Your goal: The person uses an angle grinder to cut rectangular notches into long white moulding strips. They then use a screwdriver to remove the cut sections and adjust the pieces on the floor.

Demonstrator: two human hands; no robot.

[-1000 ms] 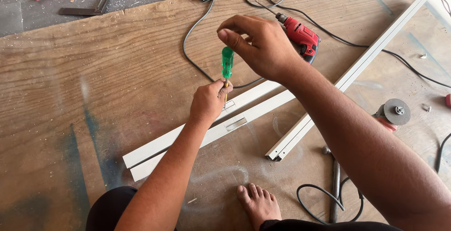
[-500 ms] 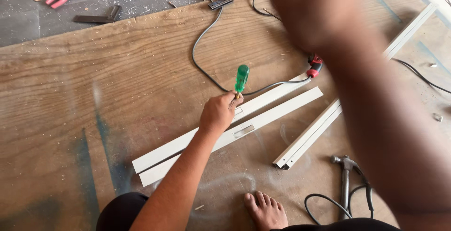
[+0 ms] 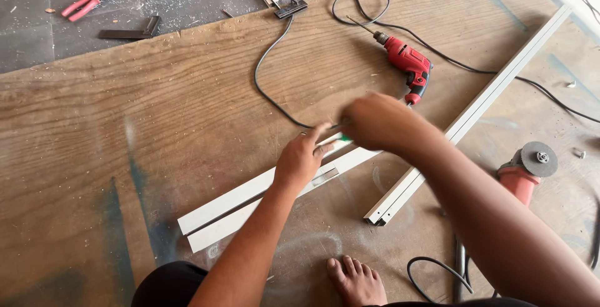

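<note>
Resting at the bottom edge of the view, a bare foot (image 3: 357, 280) lies on the wooden board (image 3: 125, 132), with a loop of black cable (image 3: 431, 279) just beside it. Above the foot, two white metal strips (image 3: 244, 204) lie side by side, slanting up to the right. The left hand (image 3: 301, 160) presses down on the upper strip with its fingers partly spread, holding nothing that can be made out. The right hand (image 3: 380, 121) is closed over a green-handled screwdriver (image 3: 344, 138), of which only a sliver of green shows beneath the fingers; the right hand is blurred, and the tool sits at the strips just beside the left fingertips. To the right, a longer white channel (image 3: 462, 123) runs diagonally toward the far corner of the board, its near end close to the foot. An angle grinder (image 3: 525, 169) with an orange body lies near that channel on the right. Beyond the hands, a red power drill (image 3: 407, 62) lies on the board, its black cord (image 3: 265, 79) curving across the wood. Farthest off, on the grey floor (image 3: 37, 44), lie red-handled pliers (image 3: 80, 6) and a dark metal square (image 3: 131, 31).
</note>
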